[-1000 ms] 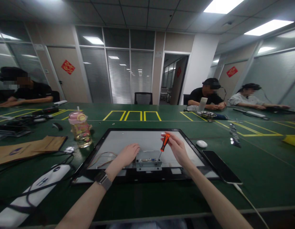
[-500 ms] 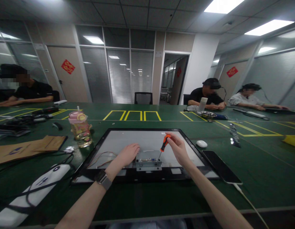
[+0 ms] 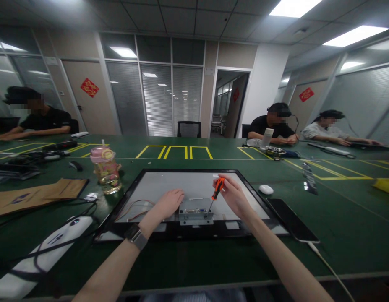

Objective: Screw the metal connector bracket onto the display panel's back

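Observation:
A flat display panel [image 3: 159, 180] with a pale back and black frame lies on the table in front of me. Near its front edge sits a metal bracket [image 3: 196, 217] with a row of ports, next to a circuit board largely out of view. My right hand [image 3: 233, 195] grips an orange and black screwdriver [image 3: 218, 188], held tilted, its shaft reaching down to the bracket's right end. My left hand [image 3: 171, 202], back upward and fingers extended together, rests at the bracket's left side; its fingertips are partly hidden. Thin wires [image 3: 136, 207] lie to its left on the panel.
On the left stand a pink-lidded bottle [image 3: 105, 170], a brown paper bag [image 3: 40, 195] and a white power strip [image 3: 46, 256] with black cables. To the right lie a white case [image 3: 266, 189] and a phone [image 3: 291, 220] on a cable. Several people sit across the table.
My right hand and the top of the screwdriver handle have shifted slightly, with fingers rolled around it. The left hand stays in place.

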Action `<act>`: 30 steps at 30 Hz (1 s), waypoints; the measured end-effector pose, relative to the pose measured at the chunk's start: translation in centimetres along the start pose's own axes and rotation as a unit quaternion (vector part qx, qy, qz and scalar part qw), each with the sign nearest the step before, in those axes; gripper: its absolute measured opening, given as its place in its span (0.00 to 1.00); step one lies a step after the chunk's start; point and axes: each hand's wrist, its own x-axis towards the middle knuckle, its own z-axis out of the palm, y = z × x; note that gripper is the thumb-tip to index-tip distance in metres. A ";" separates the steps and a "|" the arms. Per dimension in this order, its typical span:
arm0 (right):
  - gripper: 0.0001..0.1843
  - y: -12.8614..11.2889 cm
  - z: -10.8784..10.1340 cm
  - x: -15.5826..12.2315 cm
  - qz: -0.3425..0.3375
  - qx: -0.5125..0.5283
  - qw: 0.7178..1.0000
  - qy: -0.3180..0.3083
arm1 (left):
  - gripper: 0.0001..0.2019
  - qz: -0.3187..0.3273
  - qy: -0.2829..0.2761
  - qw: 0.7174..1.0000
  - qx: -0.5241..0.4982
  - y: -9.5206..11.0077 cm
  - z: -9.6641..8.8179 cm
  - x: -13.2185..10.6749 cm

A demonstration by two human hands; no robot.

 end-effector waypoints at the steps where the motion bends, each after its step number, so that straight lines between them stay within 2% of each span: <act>1: 0.11 0.1 -0.1 0.0 -0.002 0.002 1.000 0.001 | 0.18 0.005 0.000 1.000 0.005 -0.1 0.1 0.0; 4: 0.09 0.2 -0.3 0.1 -0.006 0.004 1.000 0.007 | 0.18 0.013 0.000 1.000 0.016 -0.3 0.4 0.0; 10: 0.13 0.0 -0.1 -0.1 0.005 -0.002 1.000 -0.021 | 0.18 0.015 0.009 1.000 0.010 -0.3 0.2 -0.1; 16: 0.09 0.0 0.0 -0.1 -0.007 -0.019 1.000 -0.002 | 0.17 0.009 -0.008 1.000 0.003 -0.2 0.2 -0.1; 21: 0.13 -0.1 0.1 -0.1 0.001 -0.013 1.000 -0.020 | 0.17 0.002 -0.002 1.000 0.000 0.0 0.0 0.0; 30: 0.13 0.0 0.1 -0.1 -0.006 -0.027 0.999 -0.027 | 0.17 0.015 0.008 1.000 0.002 -0.2 0.2 -0.1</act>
